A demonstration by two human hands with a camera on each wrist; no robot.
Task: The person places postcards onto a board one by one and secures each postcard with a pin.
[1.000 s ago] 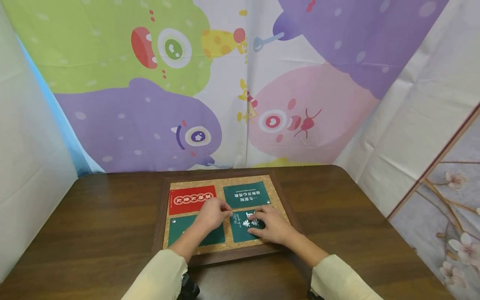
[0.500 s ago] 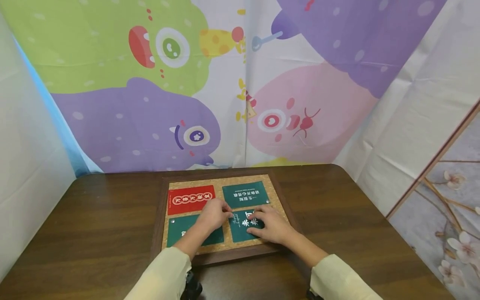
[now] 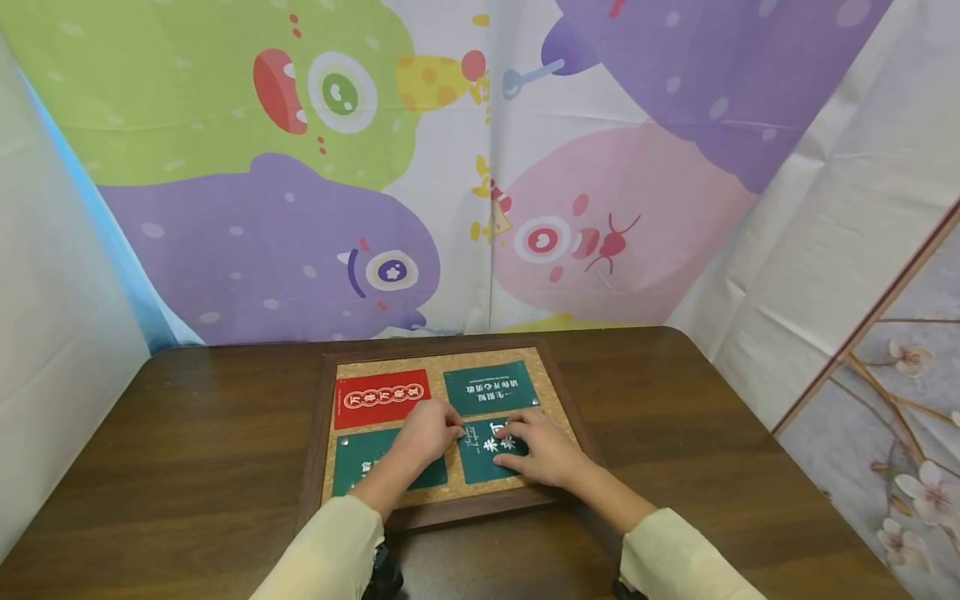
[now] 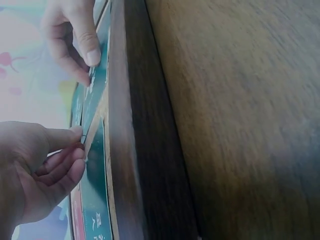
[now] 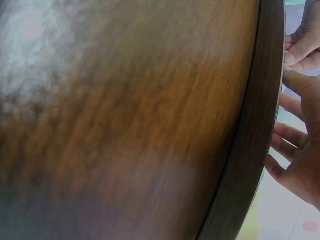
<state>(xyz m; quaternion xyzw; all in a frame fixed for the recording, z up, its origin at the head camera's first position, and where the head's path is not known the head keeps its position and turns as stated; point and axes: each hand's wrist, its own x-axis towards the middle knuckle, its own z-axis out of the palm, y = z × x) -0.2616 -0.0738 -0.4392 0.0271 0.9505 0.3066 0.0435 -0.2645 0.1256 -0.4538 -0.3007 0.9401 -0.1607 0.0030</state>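
A cork board [image 3: 455, 487] in a dark wooden frame lies on the table with a few printed cards on it. My left hand [image 3: 424, 432] pinches a small thin pin [image 4: 84, 137] between thumb and fingertips, right at the upper left corner of the lower right green card [image 3: 480, 468]. The fingers of my right hand [image 3: 546, 448] are spread and rest on that card's right part, hiding some of its white lettering. Beneath my left wrist lies another green card [image 3: 356, 462], partly covered.
At the board's upper left is a red card [image 3: 378, 400], and at its upper right a green card [image 3: 491, 387]. Small shiny pin heads show at some card corners. Brown table [image 3: 675, 467] surrounds the board; a patterned cloth [image 3: 322, 267] hangs behind it.
Both hands keep nearly the same place and pose. The view has shifted very slightly; nothing has been let go or taken up.
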